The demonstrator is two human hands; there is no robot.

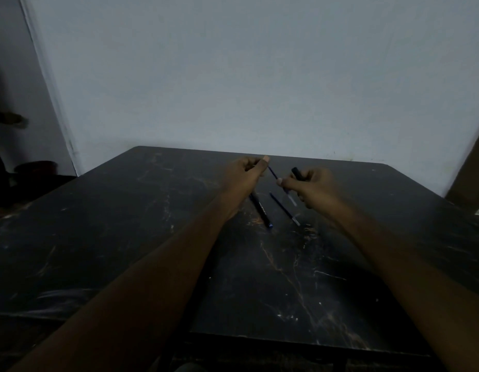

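Closest to the camera, the left forearm (152,264) and the right forearm (394,251) reach forward over a dark, scratched surface (286,291), and the 2 hands meet just above its far half. The left hand (246,171) has its fingers (249,164) curled in, with the thumb raised, and it pinches the far end of a thin blue refill (273,173). That refill slants through the air toward the right hand (312,187), which pinches it lower down between thumb and forefinger. Its pale near end pokes out below that hand. The right hand's other fingers are curled round a short black tube (297,173), whose end sticks up above the knuckles. Below the hands, 2 things lie on the surface, side by side and a little apart: a black pen (261,210) with a blue tip pointing toward the camera, its far end hidden behind the left wrist, and a second refill (284,209) with a pale near end. A plain pale wall (246,76) stands behind, and a brown cardboard edge (471,178) shows at far right.
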